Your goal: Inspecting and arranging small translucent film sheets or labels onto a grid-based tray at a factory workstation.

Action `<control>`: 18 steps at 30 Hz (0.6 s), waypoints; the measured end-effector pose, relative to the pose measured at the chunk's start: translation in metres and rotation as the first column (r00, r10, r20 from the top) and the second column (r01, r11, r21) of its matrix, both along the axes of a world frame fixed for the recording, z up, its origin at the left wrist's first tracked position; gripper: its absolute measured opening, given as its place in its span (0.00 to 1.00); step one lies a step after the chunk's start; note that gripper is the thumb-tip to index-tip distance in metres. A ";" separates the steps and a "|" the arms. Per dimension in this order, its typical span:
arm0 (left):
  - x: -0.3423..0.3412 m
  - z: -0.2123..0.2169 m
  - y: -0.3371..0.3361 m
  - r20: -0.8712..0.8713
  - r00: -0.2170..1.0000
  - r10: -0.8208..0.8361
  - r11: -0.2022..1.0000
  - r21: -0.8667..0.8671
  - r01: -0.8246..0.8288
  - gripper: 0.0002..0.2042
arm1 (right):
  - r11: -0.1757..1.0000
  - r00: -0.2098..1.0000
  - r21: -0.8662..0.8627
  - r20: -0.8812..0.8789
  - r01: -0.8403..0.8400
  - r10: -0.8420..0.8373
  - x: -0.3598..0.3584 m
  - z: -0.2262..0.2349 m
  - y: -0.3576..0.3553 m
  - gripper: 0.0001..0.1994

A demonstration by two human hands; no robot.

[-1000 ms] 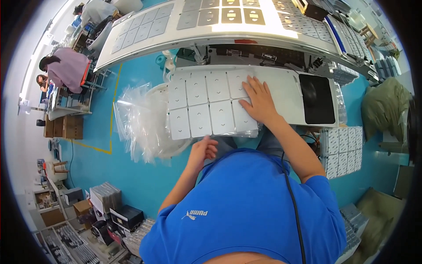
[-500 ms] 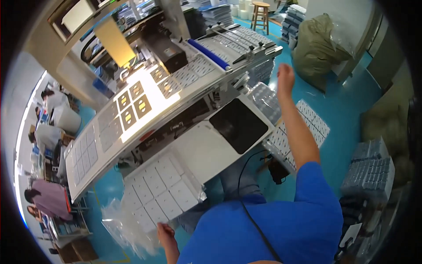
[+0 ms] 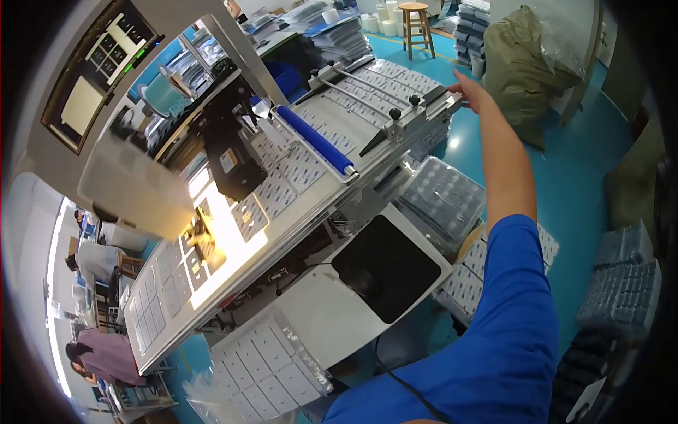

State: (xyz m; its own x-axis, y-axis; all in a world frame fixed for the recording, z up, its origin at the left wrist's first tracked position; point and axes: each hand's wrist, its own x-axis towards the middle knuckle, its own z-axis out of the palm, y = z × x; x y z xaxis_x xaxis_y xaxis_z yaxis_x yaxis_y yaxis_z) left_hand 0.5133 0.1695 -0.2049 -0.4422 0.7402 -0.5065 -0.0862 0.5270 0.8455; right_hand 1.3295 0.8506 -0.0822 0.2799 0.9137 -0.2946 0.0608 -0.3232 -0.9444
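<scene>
My right arm reaches far out, and the right hand (image 3: 469, 93) is at the end of the machine's long bed, fingers stretched beside the corner of the printed card sheets (image 3: 385, 88). Whether the fingertips touch them I cannot tell. Two metal rods (image 3: 364, 83) with black knobs lie across these sheets. A blue roller (image 3: 314, 139) crosses the bed, and further left a bright light falls on dark cards (image 3: 194, 265) under a black machine head (image 3: 229, 152). A pale blurred plate (image 3: 134, 187) hangs over the lit part. My left hand is out of view.
Below the bed is a white shelf (image 3: 311, 311) with a black mouse pad (image 3: 385, 268). White card sheets (image 3: 261, 367) in clear plastic lie at lower left, a plastic-wrapped tray stack (image 3: 441, 198) at right. A sack (image 3: 522, 71) and stool (image 3: 417, 28) stand behind. People sit working at far left.
My view has shifted. My right hand has gone from beside the bed to its far end, its fingers now stretched out. My left hand has left the view. The pale plate has swung lower.
</scene>
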 end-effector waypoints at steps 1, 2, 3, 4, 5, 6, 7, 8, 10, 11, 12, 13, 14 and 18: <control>-0.002 -0.004 0.002 -0.016 1.000 0.004 1.000 -0.009 -0.005 0.21 | 0.992 0.991 0.022 0.053 -0.125 0.124 -0.006 0.009 0.008 0.40; -0.003 -0.008 0.007 -0.026 1.000 0.001 1.000 -0.018 -0.001 0.21 | 0.987 0.983 -0.024 0.090 -0.158 0.160 -0.007 0.018 0.015 0.40; -0.005 -0.012 0.009 -0.040 0.999 0.007 1.000 -0.024 -0.008 0.21 | 0.986 0.982 -0.026 0.083 -0.167 0.168 -0.014 0.024 0.020 0.40; -0.006 -0.015 0.011 -0.054 0.998 0.012 1.000 -0.028 -0.013 0.21 | 0.983 0.979 -0.113 0.123 -0.146 0.160 -0.020 0.031 0.022 0.39; -0.007 -0.018 0.012 -0.069 0.997 0.018 0.999 -0.031 -0.020 0.21 | 0.973 0.974 -0.196 0.165 -0.123 0.156 -0.029 0.037 0.024 0.37; -0.009 -0.022 0.016 -0.080 0.997 0.020 0.999 -0.031 -0.023 0.21 | 0.952 0.924 -0.305 0.357 -0.021 0.135 -0.034 0.042 0.025 0.36; -0.012 -0.029 0.025 -0.082 0.997 0.004 0.999 -0.034 -0.007 0.20 | 0.952 0.924 -0.305 0.362 -0.006 0.122 -0.020 0.030 0.025 0.36; -0.014 -0.035 0.034 -0.085 0.996 -0.011 0.999 -0.037 0.007 0.20 | 0.945 0.978 -0.327 0.189 -0.027 0.093 -0.009 0.013 0.023 0.35; -0.019 -0.044 0.045 -0.104 0.995 -0.008 1.000 -0.028 0.005 0.20 | 0.950 0.987 -0.295 -0.152 -0.103 0.060 -0.013 0.005 0.019 0.37; -0.021 -0.048 0.049 -0.118 0.993 0.001 1.000 -0.022 -0.004 0.20 | 0.951 0.985 -0.287 -0.158 -0.115 0.071 -0.015 0.000 0.027 0.37; -0.022 -0.056 0.061 -0.116 0.993 -0.017 1.000 -0.016 0.015 0.20 | 0.963 0.965 -0.241 -0.258 -0.117 0.053 0.010 -0.010 0.027 0.34; -0.025 -0.060 0.063 -0.129 0.992 -0.008 1.000 -0.013 0.007 0.20 | 0.970 0.927 -0.196 -0.370 -0.145 0.064 0.005 -0.014 0.031 0.32; -0.027 -0.063 0.066 -0.143 0.990 0.001 1.000 -0.010 -0.002 0.20 | 0.983 0.898 -0.137 -0.438 -0.123 0.051 0.002 -0.020 0.032 0.29; -0.035 -0.084 0.091 -0.176 0.984 0.008 1.000 0.009 -0.007 0.20 | 0.997 0.832 0.022 -0.553 0.069 -0.045 0.014 -0.036 0.060 0.24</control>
